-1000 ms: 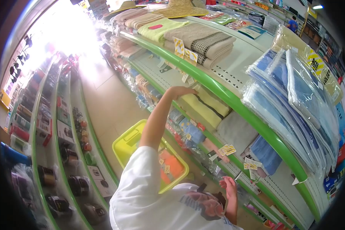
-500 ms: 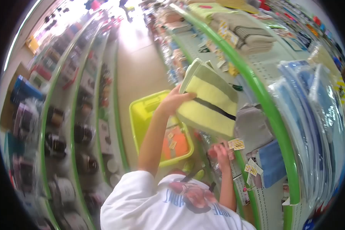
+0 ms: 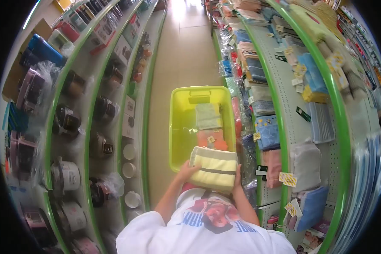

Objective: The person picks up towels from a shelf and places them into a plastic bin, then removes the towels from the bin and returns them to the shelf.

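A folded yellow towel with grey ends and a dark stripe is held level in front of my white shirt. At its left edge, my left hand grips with the thumb on top. My right hand closes on the opposite edge, its fingers partly hidden. Just beyond the towel stands a yellow-green plastic basket on the floor. Inside it lie a folded grey towel and an orange towel with a tag, partly covered by the one in my hands.
Green-edged shelves line both sides of the aisle. On the right are folded towels, among them a grey one, a blue one and a pink one. Rice cookers and white cups fill the left shelves. Tiled floor runs ahead.
The yellow towel has come down from the right shelf side to in front of my body. My right hand has left the shelf edge and taken hold of it too. The view has turned left.
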`<state>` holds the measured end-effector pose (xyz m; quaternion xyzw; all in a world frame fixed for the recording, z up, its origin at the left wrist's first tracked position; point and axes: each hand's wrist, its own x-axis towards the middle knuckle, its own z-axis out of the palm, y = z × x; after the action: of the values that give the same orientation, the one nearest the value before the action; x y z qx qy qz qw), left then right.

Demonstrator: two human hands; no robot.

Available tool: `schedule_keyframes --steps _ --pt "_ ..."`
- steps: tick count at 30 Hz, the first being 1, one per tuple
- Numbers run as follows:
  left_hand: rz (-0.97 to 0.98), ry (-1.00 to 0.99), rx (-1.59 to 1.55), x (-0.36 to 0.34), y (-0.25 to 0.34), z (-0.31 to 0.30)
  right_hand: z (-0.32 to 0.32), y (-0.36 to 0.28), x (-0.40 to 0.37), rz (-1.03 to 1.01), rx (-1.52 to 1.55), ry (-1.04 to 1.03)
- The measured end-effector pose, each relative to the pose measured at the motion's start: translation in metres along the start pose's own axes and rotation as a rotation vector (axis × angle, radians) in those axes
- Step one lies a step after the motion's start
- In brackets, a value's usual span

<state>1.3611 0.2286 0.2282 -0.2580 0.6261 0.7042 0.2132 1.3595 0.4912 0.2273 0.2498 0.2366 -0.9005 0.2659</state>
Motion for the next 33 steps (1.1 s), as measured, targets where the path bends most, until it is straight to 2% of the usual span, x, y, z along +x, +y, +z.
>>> schedule_keyframes --steps 3,6,8,9,11,13,16,17,18,19,20,21,24,25,27,30,33 --pt "0.001 0.035 0.006 0.029 0.009 -0.021 -0.008 -0.004 0.053 0.227 -0.073 0.055" --pt "0.006 0.096 0.057 0.083 0.017 -0.045 -0.002 -0.018 0.122 0.218 -0.541 0.124" --pt "0.037 0.136 0.073 0.118 0.023 -0.060 0.016 -0.029 0.170 0.197 -0.639 0.158" --pt "0.076 0.149 0.072 0.137 0.030 -0.066 0.018 -0.031 0.198 0.203 -0.650 0.204" --pt "0.172 0.184 0.082 0.166 0.044 -0.074 0.041 -0.038 0.244 0.137 -0.676 0.182" --pt "0.317 0.235 0.106 0.196 0.068 -0.085 0.047 -0.043 0.297 0.164 -0.691 0.150" --pt "0.605 0.531 0.632 0.214 0.083 -0.102 0.043 -0.039 0.381 0.206 -0.638 0.199" --pt "0.663 0.458 0.589 0.206 0.092 -0.110 0.042 -0.030 0.408 0.242 -0.612 0.229" --pt "0.710 0.381 0.549 0.188 0.104 -0.116 0.046 -0.019 0.431 0.114 -0.745 0.237" --pt "0.652 0.280 0.444 0.162 0.119 -0.119 0.045 -0.007 0.445 -0.011 -0.869 0.259" --pt "0.584 0.173 0.338 0.141 0.127 -0.121 0.044 0.004 0.453 -0.139 -0.991 0.294" --pt "0.545 0.144 0.333 0.130 0.117 -0.126 0.044 0.014 0.456 -0.210 -1.117 0.225" --pt "0.430 0.105 0.364 0.091 0.072 -0.139 0.048 0.047 0.463 -0.397 -1.437 0.274" --pt "0.368 0.092 0.335 0.082 0.057 -0.141 0.059 0.048 0.453 -0.374 -1.421 0.312" --pt "0.235 0.061 0.279 0.065 0.028 -0.141 0.042 0.053 0.440 -0.332 -1.440 0.362" --pt "0.197 0.006 0.340 0.052 0.017 -0.131 0.040 0.041 0.376 -0.236 -1.441 0.330" --pt "0.337 -0.027 0.443 0.064 0.014 -0.104 -0.002 0.044 0.307 -0.203 -1.378 0.233"
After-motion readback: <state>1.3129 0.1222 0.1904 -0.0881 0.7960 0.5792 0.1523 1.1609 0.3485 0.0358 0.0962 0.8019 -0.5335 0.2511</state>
